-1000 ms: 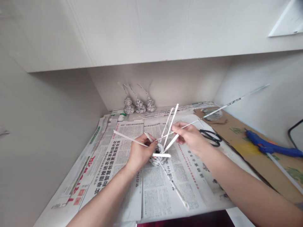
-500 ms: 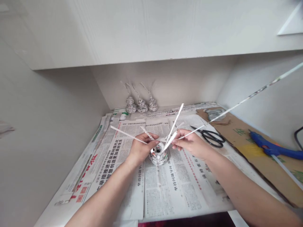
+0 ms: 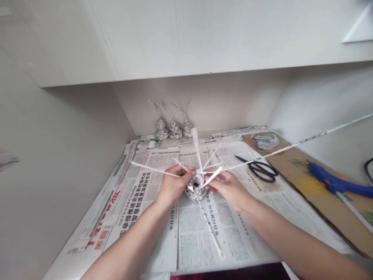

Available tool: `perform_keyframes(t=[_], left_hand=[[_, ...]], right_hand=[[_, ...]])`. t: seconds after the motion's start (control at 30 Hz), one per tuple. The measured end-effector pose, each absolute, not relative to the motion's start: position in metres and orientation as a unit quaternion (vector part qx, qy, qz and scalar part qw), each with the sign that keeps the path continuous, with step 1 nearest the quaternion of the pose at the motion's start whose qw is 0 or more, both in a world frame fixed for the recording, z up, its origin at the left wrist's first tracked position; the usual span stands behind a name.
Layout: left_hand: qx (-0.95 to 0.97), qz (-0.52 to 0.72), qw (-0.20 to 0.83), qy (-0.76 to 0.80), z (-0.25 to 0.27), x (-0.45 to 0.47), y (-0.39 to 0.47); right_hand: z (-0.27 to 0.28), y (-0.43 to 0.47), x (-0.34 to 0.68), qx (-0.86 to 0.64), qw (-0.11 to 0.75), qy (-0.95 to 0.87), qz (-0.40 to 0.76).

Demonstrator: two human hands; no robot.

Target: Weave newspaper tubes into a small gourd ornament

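Between both hands sits a small round woven newspaper piece (image 3: 192, 195) with a dark hole at its top. Several rolled paper tubes fan out from its rim; one printed tube (image 3: 208, 221) points down toward me. My left hand (image 3: 174, 182) is closed on the left side of the weave, thumb near the rim. At the right side, my right hand (image 3: 229, 186) pinches a white paper tube (image 3: 214, 175) at the rim. A long thin paper tube (image 3: 288, 147) runs from beside its fingers to the upper right. Some fingertips are hidden behind the weave.
Newspaper sheets (image 3: 201, 241) cover the tabletop. Black scissors (image 3: 262, 171) lie right of my hands. A blue glue gun (image 3: 338, 181) rests on cardboard (image 3: 309, 190) near a grey cloth-like bundle (image 3: 265, 141). Several thin tubes (image 3: 227, 134) and three woven gourd shapes (image 3: 175, 131) are at the back.
The woven piece's tubes have swung round, one now pointing toward me. My right hand has moved slightly lower, and the long tube's far end has dropped.
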State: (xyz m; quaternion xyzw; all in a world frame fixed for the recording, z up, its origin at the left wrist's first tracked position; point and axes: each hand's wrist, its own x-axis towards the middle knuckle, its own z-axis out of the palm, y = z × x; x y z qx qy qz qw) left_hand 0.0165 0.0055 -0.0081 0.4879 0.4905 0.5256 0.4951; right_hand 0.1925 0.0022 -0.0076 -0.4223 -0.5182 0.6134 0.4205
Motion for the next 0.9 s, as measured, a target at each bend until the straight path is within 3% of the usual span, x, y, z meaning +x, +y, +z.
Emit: perform_keyframes(t=[0.47,0.9], left_hand=[[0.479,0.554,0.454,0.507,-0.009,0.02,0.006],[0.516,0.55,0.429,0.497,-0.012,0.022,0.005]], right_hand=[[-0.015,-0.011,0.165,-0.405,0.546,-0.472,0.561],[-0.024,0.004,0.16,-0.397,0.589,-0.434,0.554]])
